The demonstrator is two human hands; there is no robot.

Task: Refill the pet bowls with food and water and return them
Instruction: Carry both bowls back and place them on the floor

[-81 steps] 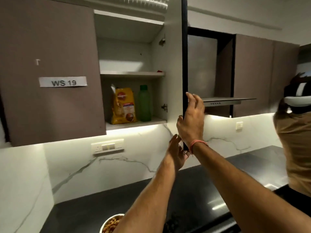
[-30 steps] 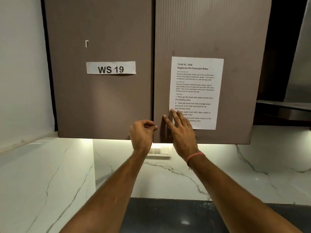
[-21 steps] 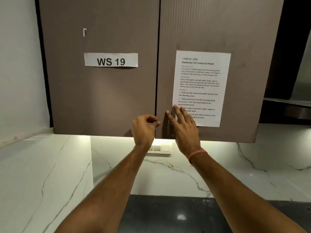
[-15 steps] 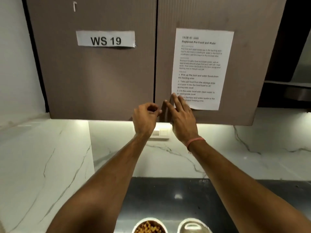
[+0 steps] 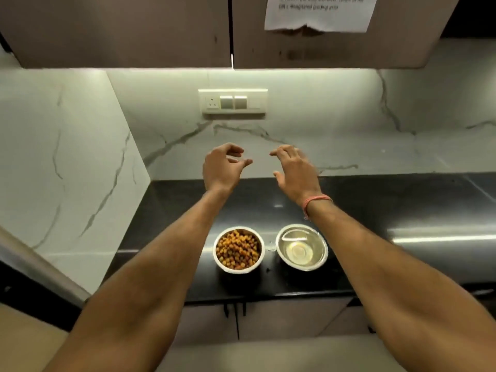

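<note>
Two round steel bowls stand upright, mouths facing up, side by side in the lower middle of the frame on the black desk [image 5: 402, 210], near its front edge. Being round, neither has a long axis; the pair lines up left to right across the picture, close together but apart. The food bowl [image 5: 238, 249], on the left, is filled with brown and orange kibble almost to its rim. The water bowl [image 5: 301, 247], on the right, holds clear liquid through which its shiny bottom shows. Both forearms reach up from the bottom corners of the frame and flank the bowls without touching them. Above the bowls, in the centre of the frame, the left hand [image 5: 220, 167] hangs in the air with its fingers loosely curled and thumb tip near the forefinger, holding nothing. The right hand [image 5: 295, 170], just beside it and apart from it, has its fingers spread and relaxed, also holding nothing; a pink thread band [image 5: 315, 201] circles its wrist. Behind the hands rises a white marble backsplash [image 5: 349, 116] with a switch panel [image 5: 233, 103] at upper centre. Along the top edge run two shut brown cabinet doors [image 5: 120, 30], and a printed paper sheet [image 5: 319, 13] with a torn lower edge is stuck on the right one.
</note>
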